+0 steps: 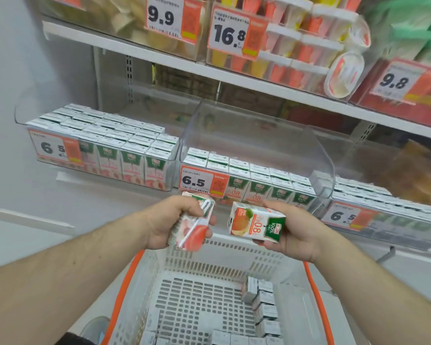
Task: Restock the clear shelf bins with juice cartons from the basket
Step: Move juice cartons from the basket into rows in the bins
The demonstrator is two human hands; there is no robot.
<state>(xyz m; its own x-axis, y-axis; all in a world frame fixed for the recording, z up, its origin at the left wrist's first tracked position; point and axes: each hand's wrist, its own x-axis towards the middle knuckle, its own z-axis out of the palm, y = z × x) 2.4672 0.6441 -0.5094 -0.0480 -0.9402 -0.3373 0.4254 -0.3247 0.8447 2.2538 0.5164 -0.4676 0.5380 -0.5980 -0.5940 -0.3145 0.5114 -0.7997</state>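
Above the white basket [294,290], the left hand [171,220] grips a peach juice carton [193,226], the right hand [292,231] an orange juice carton [256,224] lying sideways, nearest the half-filled middle bin [316,155] directly ahead.

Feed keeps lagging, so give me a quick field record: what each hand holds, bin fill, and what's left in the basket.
left hand: grips a peach-pattern juice carton, straw side up
right hand: holds an orange juice carton on its side
left bin: packed with cartons
middle bin: front rows only, space behind
right bin: cartons visible, partly out of frame
basket: white with orange handles, some cartons along right wall and near edge
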